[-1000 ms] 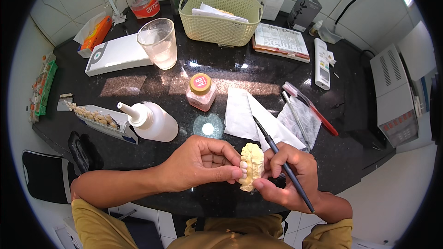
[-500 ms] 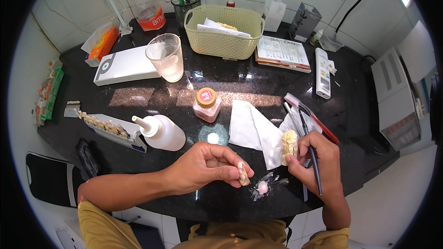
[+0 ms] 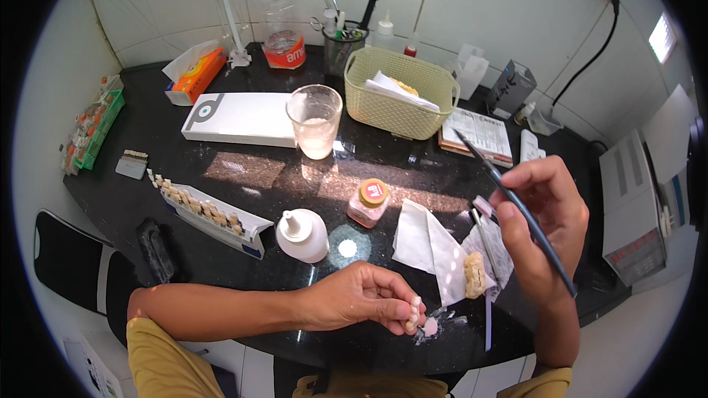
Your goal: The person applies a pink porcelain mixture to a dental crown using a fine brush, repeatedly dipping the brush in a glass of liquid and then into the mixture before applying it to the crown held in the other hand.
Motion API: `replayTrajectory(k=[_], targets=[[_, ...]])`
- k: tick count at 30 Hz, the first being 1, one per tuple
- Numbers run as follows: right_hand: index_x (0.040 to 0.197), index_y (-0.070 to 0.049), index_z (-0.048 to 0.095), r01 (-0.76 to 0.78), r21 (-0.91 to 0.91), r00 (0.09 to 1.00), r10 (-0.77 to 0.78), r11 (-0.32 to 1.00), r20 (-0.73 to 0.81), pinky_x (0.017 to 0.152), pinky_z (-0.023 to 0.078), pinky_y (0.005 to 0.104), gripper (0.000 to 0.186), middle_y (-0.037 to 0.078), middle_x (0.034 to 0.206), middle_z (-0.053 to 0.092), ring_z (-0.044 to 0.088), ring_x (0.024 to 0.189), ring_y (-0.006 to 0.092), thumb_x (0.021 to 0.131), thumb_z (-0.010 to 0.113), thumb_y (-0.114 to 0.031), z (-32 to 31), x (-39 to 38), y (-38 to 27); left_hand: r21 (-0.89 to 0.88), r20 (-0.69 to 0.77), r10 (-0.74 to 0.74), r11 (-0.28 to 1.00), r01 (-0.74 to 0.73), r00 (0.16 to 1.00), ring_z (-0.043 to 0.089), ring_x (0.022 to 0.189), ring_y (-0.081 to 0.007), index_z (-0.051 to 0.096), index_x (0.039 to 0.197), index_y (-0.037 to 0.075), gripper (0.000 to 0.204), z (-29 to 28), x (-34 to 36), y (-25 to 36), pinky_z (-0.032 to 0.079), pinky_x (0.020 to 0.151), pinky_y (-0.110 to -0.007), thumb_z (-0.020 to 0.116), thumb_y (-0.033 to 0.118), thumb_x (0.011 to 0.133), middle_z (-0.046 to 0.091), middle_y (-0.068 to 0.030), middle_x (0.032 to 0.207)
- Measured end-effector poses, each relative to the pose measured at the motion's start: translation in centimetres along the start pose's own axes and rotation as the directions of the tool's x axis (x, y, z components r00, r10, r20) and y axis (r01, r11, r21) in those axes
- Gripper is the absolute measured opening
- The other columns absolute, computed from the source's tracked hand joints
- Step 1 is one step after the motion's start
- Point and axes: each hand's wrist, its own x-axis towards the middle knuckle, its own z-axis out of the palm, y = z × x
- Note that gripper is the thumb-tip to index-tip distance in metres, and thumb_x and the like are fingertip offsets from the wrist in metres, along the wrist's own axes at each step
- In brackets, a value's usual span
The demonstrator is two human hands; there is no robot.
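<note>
My left hand (image 3: 369, 306) pinches a small piece of white artificial teeth (image 3: 414, 315) low over the black counter, beside a smear of pink material (image 3: 431, 328). My right hand (image 3: 541, 217) is raised on the right, gripping a slim dark brush-like pen tool (image 3: 533, 225) with its tip pointing up and left. A yellow dental cast (image 3: 474, 276) lies on folded white paper (image 3: 427, 239), near a toothbrush (image 3: 483, 206) that is partly behind my right hand. A pink jar with a gold lid (image 3: 367, 210) and a white squeeze bottle (image 3: 304, 249) stand in front of my hands.
A glass of cloudy liquid (image 3: 317, 138), a white box (image 3: 234, 118), a tissue box (image 3: 198, 81), a green basket (image 3: 387, 121) and a pen cup (image 3: 341, 51) stand behind. A tooth shade rack (image 3: 210, 217) is on the left, an equipment unit (image 3: 630, 228) on the right.
The teeth piece has come away from the cast, which has been put down on the paper. My right hand has lifted up and right with the tool, and the view has shifted.
</note>
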Motion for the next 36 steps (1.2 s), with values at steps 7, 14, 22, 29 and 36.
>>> replayTrajectory(k=[7, 14, 22, 29, 36], targets=[[0.092, 0.002, 0.071, 0.052, 0.052, 0.995, -0.056, 0.997, 0.082, 0.056, 0.045, 0.0256, 0.019, 0.006, 0.072, 0.066, 0.059, 0.062, 0.0094, 0.087, 0.069, -0.016, 7.9, 9.7, 1.5, 0.093, 0.020, -0.055, 0.994, 0.053, 0.998, 0.066, 0.090, -0.0110, 0.065, 0.109, -0.001, 0.027, 0.0, 0.2, -0.1, 0.055, 0.081, -0.023, 0.067, 0.022, 0.094, 0.069, -0.0071, 0.101], [0.090, 0.003, 0.072, 0.139, -0.259, 0.933, -0.039, 0.956, 0.357, 0.061, 0.050, 0.0350, 0.026, 0.017, 0.070, 0.067, 0.063, 0.061, 0.0213, 0.086, 0.070, -0.023, 13.7, 12.9, 2.4, 0.123, 0.019, -0.063, 0.991, 0.060, 0.998, 0.067, 0.090, -0.0142, 0.064, 0.112, -0.004, 0.025, -0.1, -0.1, -0.3, 0.056, 0.083, -0.027, 0.064, 0.016, 0.096, 0.069, -0.0109, 0.105], [0.097, 0.001, 0.068, 0.131, 0.015, 0.988, -0.132, 0.991, 0.085, 0.054, 0.040, 0.0155, 0.019, 0.003, 0.081, 0.067, 0.056, 0.065, 0.0038, 0.089, 0.073, -0.015, 4.6, 8.1, -0.8, 0.116, -0.025, -0.082, 0.990, 0.085, 0.996, 0.068, 0.090, -0.0148, 0.065, 0.109, -0.005, 0.023, -0.2, 0.4, 0.1, 0.057, 0.082, -0.026, 0.065, 0.013, 0.095, 0.070, -0.0115, 0.100], [0.087, 0.003, 0.063, -0.272, -0.137, 0.953, 0.247, 0.952, -0.176, 0.063, 0.045, 0.0200, 0.009, 0.006, 0.080, 0.061, 0.057, 0.068, 0.0069, 0.085, 0.067, -0.005, -5.6, -8.5, 2.2, -0.031, -0.138, -0.092, 0.996, 0.088, 0.986, 0.071, 0.091, -0.0302, 0.065, 0.101, -0.006, 0.012, 0.4, -0.1, -0.5, 0.059, 0.076, -0.035, 0.066, 0.000, 0.090, 0.069, -0.0225, 0.101], [0.088, 0.003, 0.067, -0.377, -0.284, 0.923, 0.330, 0.882, -0.200, 0.060, 0.047, 0.0207, 0.005, 0.007, 0.076, 0.063, 0.062, 0.067, 0.0089, 0.083, 0.067, 0.001, -7.1, -15.0, 5.4, -0.119, -0.271, 0.015, 0.992, -0.049, 0.962, 0.071, 0.084, -0.0299, 0.064, 0.095, -0.004, 0.014, 2.6, -0.8, -0.9, 0.060, 0.071, -0.035, 0.069, 0.008, 0.090, 0.067, -0.0209, 0.093]])
